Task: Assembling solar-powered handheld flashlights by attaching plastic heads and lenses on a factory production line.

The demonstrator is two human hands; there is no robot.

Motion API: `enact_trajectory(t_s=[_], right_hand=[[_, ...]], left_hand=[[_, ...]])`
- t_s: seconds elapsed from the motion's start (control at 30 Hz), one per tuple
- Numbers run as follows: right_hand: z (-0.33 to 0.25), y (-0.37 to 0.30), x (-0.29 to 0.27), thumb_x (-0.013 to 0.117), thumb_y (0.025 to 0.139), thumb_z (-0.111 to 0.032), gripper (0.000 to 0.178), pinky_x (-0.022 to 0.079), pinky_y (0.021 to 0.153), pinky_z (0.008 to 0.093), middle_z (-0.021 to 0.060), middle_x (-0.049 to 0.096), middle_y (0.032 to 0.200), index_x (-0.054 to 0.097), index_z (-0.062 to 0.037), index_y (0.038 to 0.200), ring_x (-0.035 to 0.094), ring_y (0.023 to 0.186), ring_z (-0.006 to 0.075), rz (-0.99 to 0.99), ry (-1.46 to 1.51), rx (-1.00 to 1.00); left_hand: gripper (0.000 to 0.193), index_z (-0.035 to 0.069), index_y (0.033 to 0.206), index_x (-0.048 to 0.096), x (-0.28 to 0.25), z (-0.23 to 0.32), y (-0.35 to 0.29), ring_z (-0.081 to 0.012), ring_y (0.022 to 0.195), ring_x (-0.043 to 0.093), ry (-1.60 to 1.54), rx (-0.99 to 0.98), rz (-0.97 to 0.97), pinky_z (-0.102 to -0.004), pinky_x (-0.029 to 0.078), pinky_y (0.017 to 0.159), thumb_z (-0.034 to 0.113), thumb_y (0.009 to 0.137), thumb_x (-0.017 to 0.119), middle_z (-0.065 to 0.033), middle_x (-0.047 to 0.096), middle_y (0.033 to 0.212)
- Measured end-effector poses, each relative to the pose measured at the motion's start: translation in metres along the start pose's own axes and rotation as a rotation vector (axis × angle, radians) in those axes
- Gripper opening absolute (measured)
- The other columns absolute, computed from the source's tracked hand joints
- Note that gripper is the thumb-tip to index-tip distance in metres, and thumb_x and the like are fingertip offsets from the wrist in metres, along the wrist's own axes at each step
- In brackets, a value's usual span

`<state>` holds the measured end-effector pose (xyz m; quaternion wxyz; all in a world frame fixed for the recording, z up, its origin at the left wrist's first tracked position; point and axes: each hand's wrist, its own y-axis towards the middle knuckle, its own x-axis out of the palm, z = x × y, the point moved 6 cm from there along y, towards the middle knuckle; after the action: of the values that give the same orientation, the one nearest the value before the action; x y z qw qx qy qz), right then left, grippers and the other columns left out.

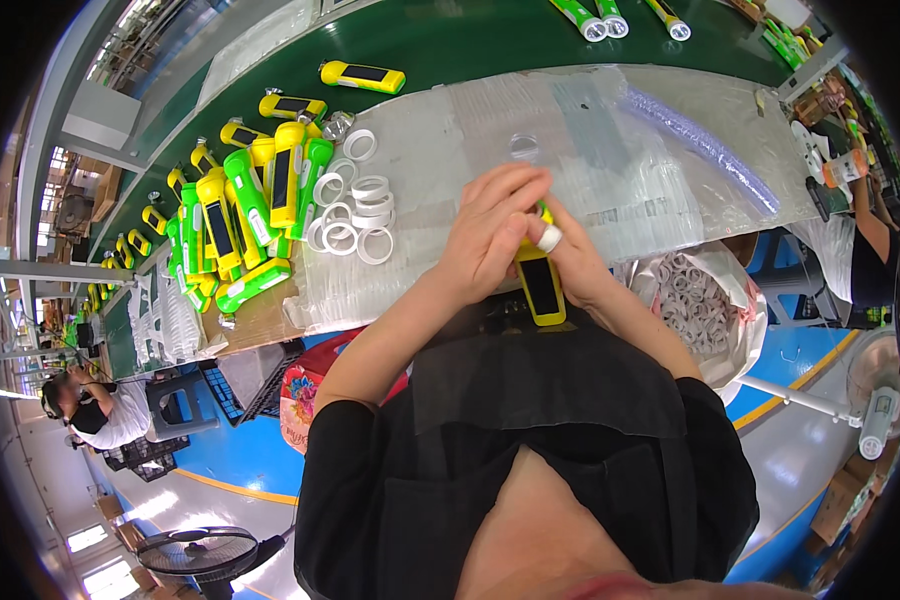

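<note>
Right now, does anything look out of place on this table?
Perhaps: a small clear round piece lies alone, apart from the white rings clustered beside the piled flashlights. Nothing looks clearly spilled or broken.

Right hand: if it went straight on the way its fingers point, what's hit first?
Likely the left hand, whose fingers angle across just ahead of the right hand; the two overlap in view, so any depth gap is unclear.

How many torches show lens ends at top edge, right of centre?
3: a green torch, another green torch beside it, a yellow torch further right. More may lie beyond the frame.
</note>
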<state>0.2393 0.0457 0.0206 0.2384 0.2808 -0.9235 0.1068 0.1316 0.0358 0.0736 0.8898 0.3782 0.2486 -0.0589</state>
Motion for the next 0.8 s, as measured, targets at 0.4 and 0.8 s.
enact_trajectory(t_s=[0.4,0.8], right_hand=[[-0.020,-0.004,-0.053,0.053,0.100,-0.034,0.038,0.049,0.062,0.0293,0.0102,0.061,0.084,0.049,-0.0081,0.127,0.060,0.067,0.0160,0.189,0.020,-0.071],[-0.025,0.008,-0.035,0.058,0.097,-0.035,0.041,0.049,0.062,0.0293,0.0092,0.061,0.085,0.051,-0.0048,0.124,0.060,0.069,0.0155,0.095,-0.007,-0.034]], left_hand=[[0.053,-0.001,0.118,0.061,0.045,-0.116,0.021,-0.0332,0.100,0.057,0.523,-0.242,-0.007,-0.0410,0.047,0.085,0.029,0.076,0.077,-0.0156,0.061,0.109],[0.040,0.006,0.126,0.061,-0.001,-0.043,0.024,-0.0247,0.104,0.054,0.008,-0.209,0.064,-0.0348,0.046,0.084,0.019,0.089,0.066,-0.0114,0.058,0.110]])
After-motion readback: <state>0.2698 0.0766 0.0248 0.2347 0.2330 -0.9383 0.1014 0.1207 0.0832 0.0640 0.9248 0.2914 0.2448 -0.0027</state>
